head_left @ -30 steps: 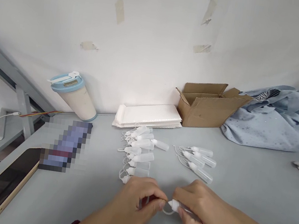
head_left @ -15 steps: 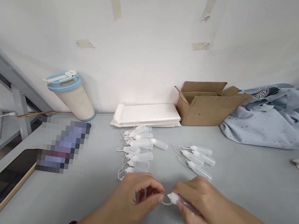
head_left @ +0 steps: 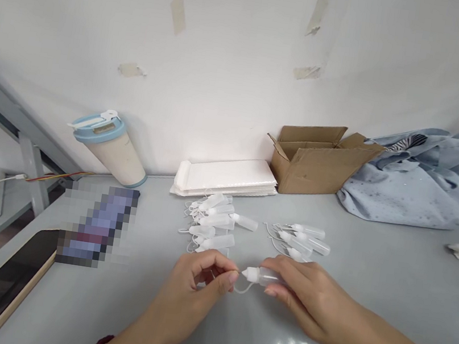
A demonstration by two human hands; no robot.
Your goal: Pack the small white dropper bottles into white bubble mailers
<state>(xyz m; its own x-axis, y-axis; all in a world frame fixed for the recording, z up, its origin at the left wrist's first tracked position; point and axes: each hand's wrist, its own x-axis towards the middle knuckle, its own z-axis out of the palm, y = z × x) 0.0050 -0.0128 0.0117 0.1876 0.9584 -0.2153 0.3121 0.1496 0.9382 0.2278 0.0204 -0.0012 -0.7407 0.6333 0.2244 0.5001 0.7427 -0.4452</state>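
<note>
dropper bottle (head_left: 264, 276): translucent matt plastic | box (head_left: 299, 168): rough corrugated cardboard | bag (head_left: 417, 188): soft cloth | tabletop (head_left: 388, 293): smooth, glossy

No legible text, tan label (head_left: 103, 128) on blue cup lid (head_left: 96, 129) too small to read, pixelated object (head_left: 97, 225) unreadable

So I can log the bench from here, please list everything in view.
Held dropper bottle: one, translucent, white tip, thin loop, between hands
Bottle cluster: several, translucent, mid-table
Bottle group: several, translucent, right of cluster
Tumbler: one, cream, blue lid, tilted against wall
Packet stack: one, white, by wall
Cardboard box: one, brown, open, by wall
Cloth bag: one, pale blue, far right
Blurred object: one, purplish, left
Table: one, grey
Left hand: at the loop
Right hand: on the bottle
</note>
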